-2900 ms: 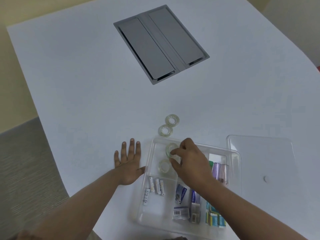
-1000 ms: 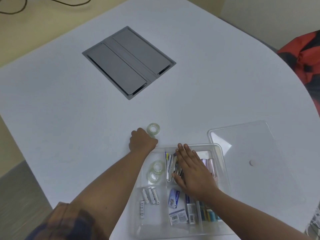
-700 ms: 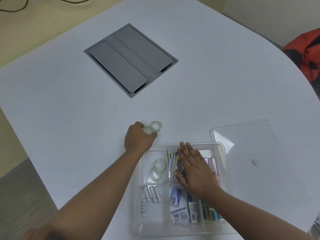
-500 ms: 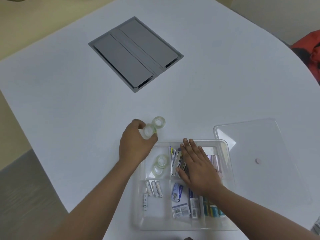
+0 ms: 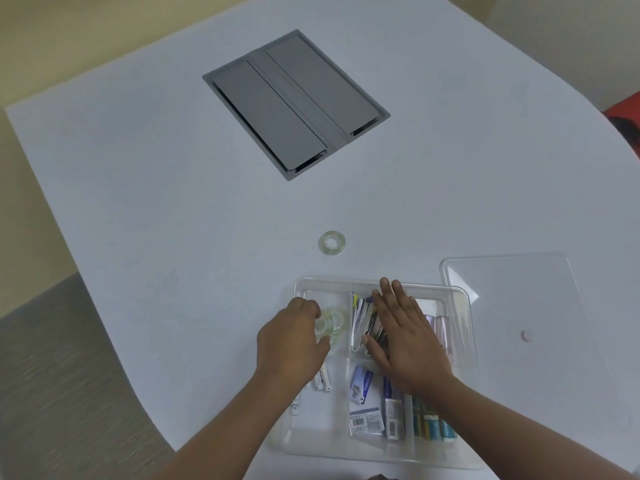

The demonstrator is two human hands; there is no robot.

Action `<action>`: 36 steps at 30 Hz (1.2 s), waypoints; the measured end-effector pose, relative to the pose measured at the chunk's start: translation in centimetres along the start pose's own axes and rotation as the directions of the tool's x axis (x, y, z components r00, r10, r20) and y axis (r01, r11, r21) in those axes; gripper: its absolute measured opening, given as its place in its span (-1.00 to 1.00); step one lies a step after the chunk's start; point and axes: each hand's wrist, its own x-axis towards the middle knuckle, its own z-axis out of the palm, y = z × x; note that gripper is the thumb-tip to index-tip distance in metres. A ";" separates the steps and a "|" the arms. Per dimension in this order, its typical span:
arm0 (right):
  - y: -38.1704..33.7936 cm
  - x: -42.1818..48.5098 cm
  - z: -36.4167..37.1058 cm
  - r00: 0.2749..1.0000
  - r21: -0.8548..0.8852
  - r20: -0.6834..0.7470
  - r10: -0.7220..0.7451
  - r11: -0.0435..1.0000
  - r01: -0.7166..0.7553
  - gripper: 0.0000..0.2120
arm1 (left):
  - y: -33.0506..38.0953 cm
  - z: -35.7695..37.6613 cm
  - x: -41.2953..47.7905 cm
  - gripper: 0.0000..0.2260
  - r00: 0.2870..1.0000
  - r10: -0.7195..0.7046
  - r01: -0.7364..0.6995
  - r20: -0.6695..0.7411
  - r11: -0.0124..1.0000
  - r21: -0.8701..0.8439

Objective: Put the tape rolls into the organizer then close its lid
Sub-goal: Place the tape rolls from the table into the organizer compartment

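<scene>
A clear plastic organizer (image 5: 464, 299) lies on the white table near me, split into compartments. My left hand (image 5: 292, 344) is over its far-left compartment, fingers closed on a clear tape roll (image 5: 322, 329) that sits among other tape rolls (image 5: 339, 322) there. One more tape roll (image 5: 331, 242) lies flat on the table just beyond the organizer. My right hand (image 5: 405, 336) rests flat, fingers spread, on the items in the middle compartment. The clear lid (image 5: 519, 306) lies flat to the right of the organizer.
A grey cable hatch (image 5: 294, 102) is set into the table farther away. The organizer also holds batteries (image 5: 322, 381), small boxes (image 5: 362, 386) and coloured items (image 5: 433, 424). The table edge curves past on my left, with grey floor (image 5: 52, 375) below.
My left hand picked one of the two tape rolls off the table and brought it back into the organizer's far-left compartment. My right hand stayed flat on the organizer.
</scene>
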 end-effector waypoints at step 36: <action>0.2 0.0 0.1 1.000 0.028 -0.017 -0.006 1.000 0.007 -0.39 | 2.5 -0.9 16.3 -0.47 0.988 0.138 -0.148 0.068 0.975 0.165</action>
